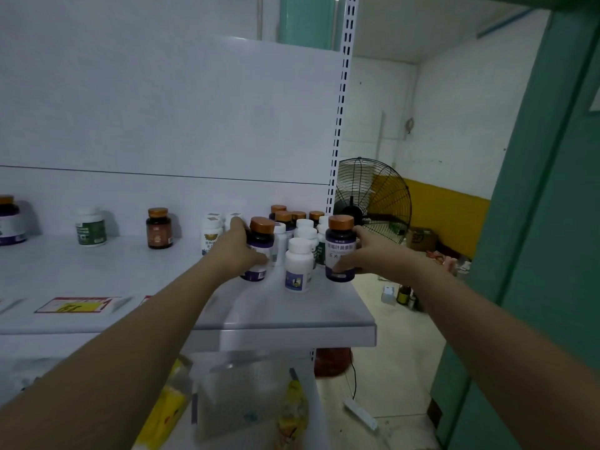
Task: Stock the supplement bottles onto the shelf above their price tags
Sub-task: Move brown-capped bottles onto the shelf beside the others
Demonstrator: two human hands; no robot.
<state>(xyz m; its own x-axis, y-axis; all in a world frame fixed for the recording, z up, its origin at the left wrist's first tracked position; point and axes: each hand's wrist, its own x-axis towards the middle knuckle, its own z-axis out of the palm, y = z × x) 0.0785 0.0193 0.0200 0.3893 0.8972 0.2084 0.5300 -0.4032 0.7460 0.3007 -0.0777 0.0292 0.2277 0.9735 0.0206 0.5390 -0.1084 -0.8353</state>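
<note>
Supplement bottles point(297, 222) crowd the shelf's point(292, 315) back right corner, and I've got one in each hand!
My left hand point(238, 251) is wrapped round a dark copper-capped bottle point(261, 237), slightly tilted. My right hand point(365, 254) grasps its twin point(340, 246), upright at the shelf's right edge. Between them a white bottle point(298, 267) stands nearer the front edge. Along the back, further left, a brown bottle point(159, 228) and a green-labelled bottle point(91, 228) stand well apart. A red-and-yellow price tag point(76, 305) sits near the front edge.

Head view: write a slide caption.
Left hand grips one copper-capped bottle, right hand a second bottle, white bottles between, on the shelf.
</note>
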